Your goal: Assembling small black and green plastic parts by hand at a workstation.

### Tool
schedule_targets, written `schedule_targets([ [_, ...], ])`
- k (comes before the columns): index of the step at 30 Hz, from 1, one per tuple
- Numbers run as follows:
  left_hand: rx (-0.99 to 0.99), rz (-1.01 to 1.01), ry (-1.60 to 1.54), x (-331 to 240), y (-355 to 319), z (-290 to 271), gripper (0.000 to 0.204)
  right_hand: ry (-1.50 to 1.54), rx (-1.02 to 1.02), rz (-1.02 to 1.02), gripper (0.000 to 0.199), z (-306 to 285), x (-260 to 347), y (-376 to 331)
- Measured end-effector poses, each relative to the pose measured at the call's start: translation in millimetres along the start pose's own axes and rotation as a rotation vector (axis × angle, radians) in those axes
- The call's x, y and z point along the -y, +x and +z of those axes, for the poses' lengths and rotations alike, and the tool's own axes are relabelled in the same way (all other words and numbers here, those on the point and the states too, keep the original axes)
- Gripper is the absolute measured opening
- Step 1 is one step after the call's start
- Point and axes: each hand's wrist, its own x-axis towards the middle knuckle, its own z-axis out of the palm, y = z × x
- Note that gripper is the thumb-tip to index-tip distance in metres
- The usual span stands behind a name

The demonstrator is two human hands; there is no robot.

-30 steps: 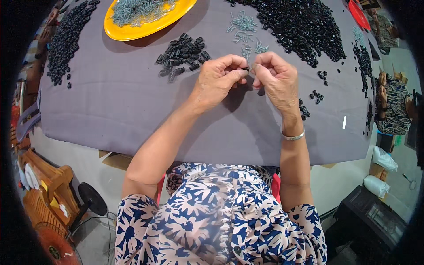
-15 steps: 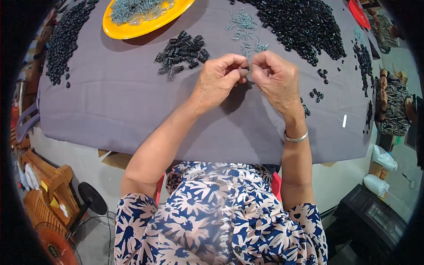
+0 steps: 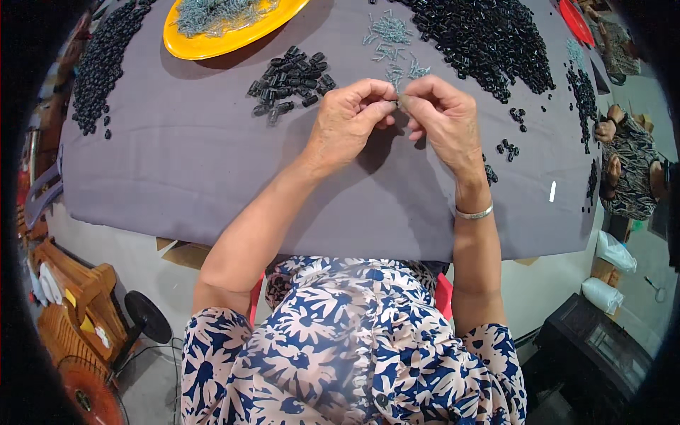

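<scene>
My left hand (image 3: 343,126) and my right hand (image 3: 445,126) meet fingertip to fingertip above the grey cloth. Between thumb and forefinger the left pinches a small black part (image 3: 394,103), mostly covered by the fingers. Thumb and forefinger of the right are pressed together against its end; whatever they grip is too small to make out. Just beyond the fingertips lie loose thin silver pieces that look like screws (image 3: 392,30). To the left of my hands is a heap of black cylindrical parts (image 3: 294,76), some with silver ends sticking out.
A yellow plate (image 3: 205,51) of silver screw-like pieces stands far left. Black parts form a big pile (image 3: 482,42) far right and another pile (image 3: 106,67) along the left edge. At the right, another person's hands (image 3: 610,127) show beside a red dish (image 3: 575,23).
My right hand has turned slightly, its lower fingers now loosened and spread below the pinch. My left hand stays nearly in place. The other person's hands at the right have shifted.
</scene>
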Motion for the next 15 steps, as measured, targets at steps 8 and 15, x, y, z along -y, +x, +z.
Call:
schedule_targets([
  [8,0.04,0.023,0.066,-2,1,-1,0.014,0.369,-0.082,0.043,0.004,0,-13,4],
  [15,0.003,-0.034,0.026,-3,2,0,0.015,0.136,-0.136,0.009,0.006,-5,-11,-1],
])
